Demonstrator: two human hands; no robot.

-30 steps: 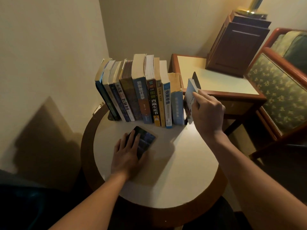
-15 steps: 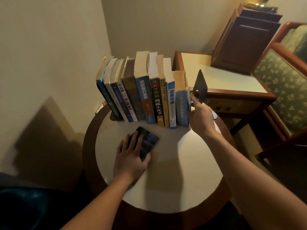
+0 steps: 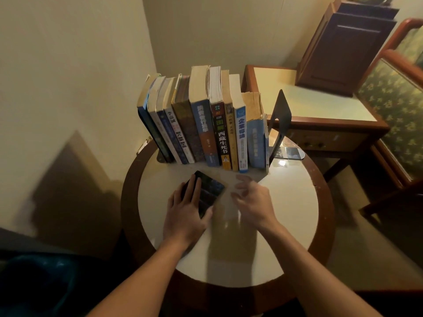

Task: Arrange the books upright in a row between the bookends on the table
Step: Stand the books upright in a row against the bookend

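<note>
Row of books (image 3: 206, 124) stands upright at back of round table (image 3: 286, 213), about eleven spines, left ones leaning slightly. Two bookends: left bookend (image 3: 161, 159), only foot visible; right bookend (image 3: 281, 110), black, just beside last thin book. One dark book (image 3: 209, 191) lies flat before row. Left hand (image 3: 185, 213) still rests on it, fingers straight. Right hand (image 3: 254, 200), half second ago at right bookend, now beside dark book, fingers loosely spread, holding nothing, blurred.

Living room: armchair (image 3: 389, 110), side table (image 3: 320, 104).
</note>
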